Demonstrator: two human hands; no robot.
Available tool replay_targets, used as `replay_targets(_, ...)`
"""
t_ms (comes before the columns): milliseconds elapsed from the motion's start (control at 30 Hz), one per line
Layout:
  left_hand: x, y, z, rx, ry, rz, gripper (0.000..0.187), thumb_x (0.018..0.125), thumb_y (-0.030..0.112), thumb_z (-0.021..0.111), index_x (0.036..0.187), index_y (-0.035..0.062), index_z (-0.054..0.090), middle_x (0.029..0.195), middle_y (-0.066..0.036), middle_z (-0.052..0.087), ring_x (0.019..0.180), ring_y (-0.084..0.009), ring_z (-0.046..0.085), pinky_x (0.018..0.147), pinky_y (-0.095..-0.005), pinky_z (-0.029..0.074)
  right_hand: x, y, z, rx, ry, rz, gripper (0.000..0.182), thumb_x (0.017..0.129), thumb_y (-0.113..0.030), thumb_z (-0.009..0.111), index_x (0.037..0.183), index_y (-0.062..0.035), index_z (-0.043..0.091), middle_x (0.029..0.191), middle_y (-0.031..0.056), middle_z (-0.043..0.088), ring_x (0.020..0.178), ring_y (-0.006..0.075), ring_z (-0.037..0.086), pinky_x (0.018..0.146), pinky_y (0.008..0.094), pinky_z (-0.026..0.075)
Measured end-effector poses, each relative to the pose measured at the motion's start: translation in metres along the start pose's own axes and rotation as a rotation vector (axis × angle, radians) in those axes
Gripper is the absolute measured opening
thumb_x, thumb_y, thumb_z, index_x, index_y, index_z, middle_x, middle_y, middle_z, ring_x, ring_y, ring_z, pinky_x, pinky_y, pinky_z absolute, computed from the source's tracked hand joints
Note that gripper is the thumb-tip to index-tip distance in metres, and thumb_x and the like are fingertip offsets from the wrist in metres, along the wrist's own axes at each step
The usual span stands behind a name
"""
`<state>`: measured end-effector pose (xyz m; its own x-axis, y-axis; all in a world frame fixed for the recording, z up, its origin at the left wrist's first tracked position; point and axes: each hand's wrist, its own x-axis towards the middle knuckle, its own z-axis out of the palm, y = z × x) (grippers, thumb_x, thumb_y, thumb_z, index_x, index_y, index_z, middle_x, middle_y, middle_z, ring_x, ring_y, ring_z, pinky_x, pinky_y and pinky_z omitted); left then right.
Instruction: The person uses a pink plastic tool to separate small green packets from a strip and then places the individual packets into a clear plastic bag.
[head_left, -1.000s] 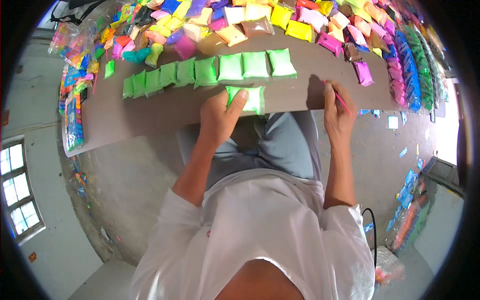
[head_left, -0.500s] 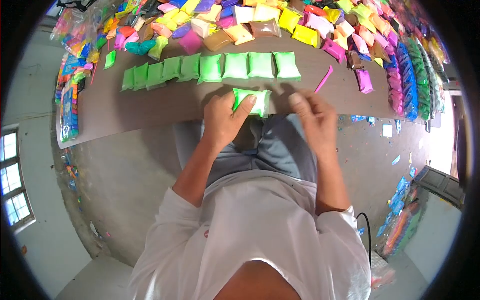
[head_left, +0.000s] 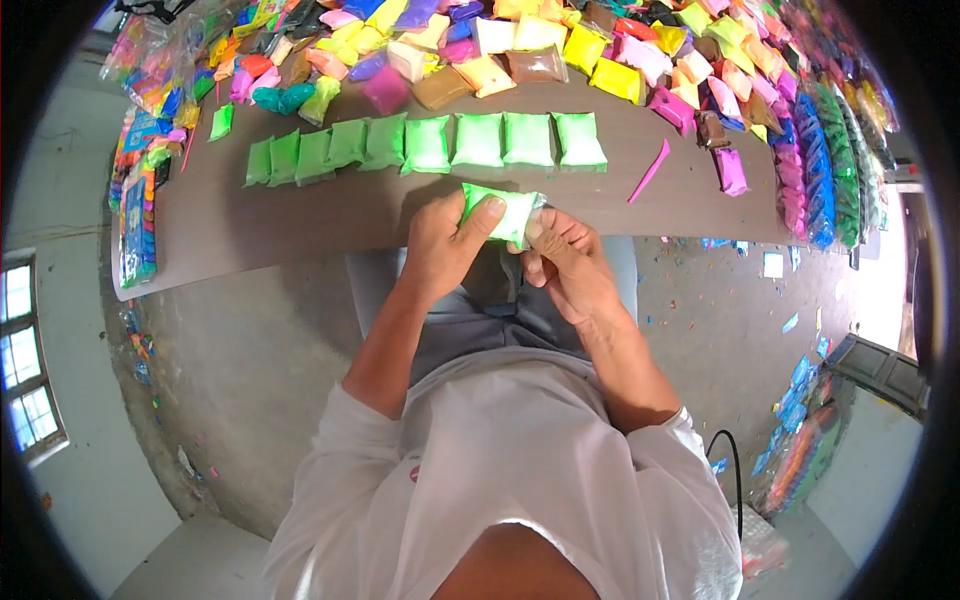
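Note:
A light green clay packet [head_left: 510,212] is held at the near edge of the brown table [head_left: 330,215], lifted slightly and tilted. My left hand [head_left: 445,245] grips its left end, thumb on top. At the packet's right end my right hand [head_left: 565,260] pinches the edge with its fingertips. A thin pink stick [head_left: 650,170] lies loose on the table to the right of both hands. Beyond the hands, a row of several green packets [head_left: 430,142] lies side by side.
A heap of many-coloured clay packets [head_left: 560,45] fills the table's far side. Strips of packets [head_left: 820,130] hang along the right end, and packaged sets [head_left: 140,210] lie at the left end. Scraps litter the concrete floor [head_left: 770,290].
My right hand put the pink stick down on the table, then came left onto the green packet's right end. The packet rose and tilted off the table edge.

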<state>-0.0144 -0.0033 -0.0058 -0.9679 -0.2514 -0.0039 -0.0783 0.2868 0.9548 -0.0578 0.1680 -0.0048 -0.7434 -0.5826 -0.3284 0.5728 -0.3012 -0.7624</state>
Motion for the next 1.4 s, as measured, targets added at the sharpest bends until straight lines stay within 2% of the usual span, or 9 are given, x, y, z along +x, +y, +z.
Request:
replay_targets(100, 0.001, -0.001, -0.001, -0.037, -0.015, 0.009, 0.044, 0.093, 0.042, 0.057, 0.094, -0.0015, 0.063, 0.072, -0.015, 0.063, 0.063, -0.0220, 0.056, 0.062, -0.0356, 0.046, 0.000, 0.004, -0.003, 0.107, -0.061, 0.019, 0.019, 0.095, -0.023, 0.061, 0.096, -0.0040, 0.063, 0.074, 0.0035, 0.062, 0.058, 0.0081, 0.051, 0.050, 0.0211, 0.039)
replay_targets(267, 0.001, 0.006, -0.004, 0.075, -0.037, 0.016, 0.046, 0.093, 0.044, 0.056, 0.094, -0.0020, 0.063, 0.072, -0.015, 0.062, 0.062, -0.0230, 0.056, 0.061, -0.0355, 0.045, -0.007, -0.010, 0.017, -0.306, 0.174, -0.193, 0.017, 0.092, -0.021, 0.064, 0.095, -0.0039, 0.063, 0.070, -0.0004, 0.058, 0.057, 0.0064, 0.048, 0.049, 0.0212, 0.037)
replay_targets(500, 0.001, 0.004, -0.009, -0.023, -0.078, -0.015, 0.047, 0.094, 0.044, 0.055, 0.086, -0.0021, 0.062, 0.064, -0.012, 0.057, 0.057, -0.0193, 0.051, 0.056, -0.0351, 0.042, -0.001, -0.004, 0.005, -0.040, -0.028, -0.099, 0.016, 0.092, -0.018, 0.065, 0.092, -0.0025, 0.066, 0.067, -0.0019, 0.057, 0.056, 0.0050, 0.048, 0.048, 0.0207, 0.037)
replay_targets(800, -0.001, 0.003, -0.008, -0.051, -0.058, -0.030, 0.044, 0.096, 0.037, 0.055, 0.073, 0.0000, 0.054, 0.057, -0.006, 0.048, 0.055, -0.0131, 0.041, 0.052, -0.0313, 0.037, 0.008, -0.058, -0.013, -0.238, 0.569, -0.462, 0.013, 0.093, -0.014, 0.061, 0.091, -0.0022, 0.064, 0.068, 0.0017, 0.061, 0.052, 0.0075, 0.052, 0.048, 0.0213, 0.041)
replay_targets(1100, -0.002, 0.006, 0.003, 0.136, 0.059, 0.065, 0.045, 0.094, 0.031, 0.059, 0.064, 0.0008, 0.044, 0.055, -0.012, 0.038, 0.054, -0.0221, 0.033, 0.054, -0.0373, 0.032, 0.012, -0.070, -0.037, -0.363, 0.623, -0.230, 0.017, 0.091, -0.015, 0.063, 0.089, 0.0011, 0.062, 0.073, 0.0067, 0.065, 0.055, 0.0109, 0.060, 0.046, 0.0223, 0.045)
replay_targets(1200, -0.002, 0.006, 0.004, 0.164, 0.075, 0.082, 0.045, 0.093, 0.029, 0.060, 0.063, 0.0008, 0.043, 0.055, -0.013, 0.039, 0.055, -0.0236, 0.034, 0.054, -0.0383, 0.032, 0.002, -0.068, -0.045, -0.780, 0.749, -0.213, 0.018, 0.090, -0.015, 0.066, 0.096, 0.0018, 0.063, 0.077, 0.0075, 0.066, 0.056, 0.0118, 0.060, 0.048, 0.0243, 0.046)
replay_targets(1267, -0.001, 0.006, 0.005, 0.187, 0.082, 0.098, 0.044, 0.093, 0.028, 0.061, 0.063, 0.0008, 0.043, 0.055, -0.013, 0.039, 0.055, -0.0243, 0.034, 0.054, -0.0387, 0.032, 0.003, -0.065, -0.054, -1.178, 0.681, -0.703, 0.022, 0.085, -0.012, 0.069, 0.104, -0.0019, 0.064, 0.093, 0.0111, 0.067, 0.072, 0.0195, 0.064, 0.062, 0.0311, 0.051)
replay_targets(1367, -0.002, 0.007, 0.006, 0.199, 0.083, 0.113, 0.044, 0.092, 0.027, 0.061, 0.062, 0.0009, 0.042, 0.056, -0.014, 0.040, 0.055, -0.0250, 0.034, 0.054, -0.0388, 0.032, 0.020, -0.083, -0.057, -1.584, 0.510, -1.014, 0.030, 0.079, -0.008, 0.070, 0.109, -0.0070, 0.065, 0.112, 0.0130, 0.062, 0.094, 0.0290, 0.060, 0.079, 0.0373, 0.049)
replay_targets(1400, -0.002, 0.005, 0.006, 0.221, 0.092, 0.136, 0.044, 0.091, 0.027, 0.062, 0.062, 0.0008, 0.043, 0.056, -0.014, 0.041, 0.055, -0.0253, 0.035, 0.054, -0.0387, 0.032, 0.024, -0.086, -0.057, -1.571, 0.455, -0.911, 0.033, 0.078, -0.005, 0.068, 0.110, -0.0078, 0.065, 0.121, 0.0132, 0.059, 0.106, 0.0346, 0.054, 0.088, 0.0409, 0.045)
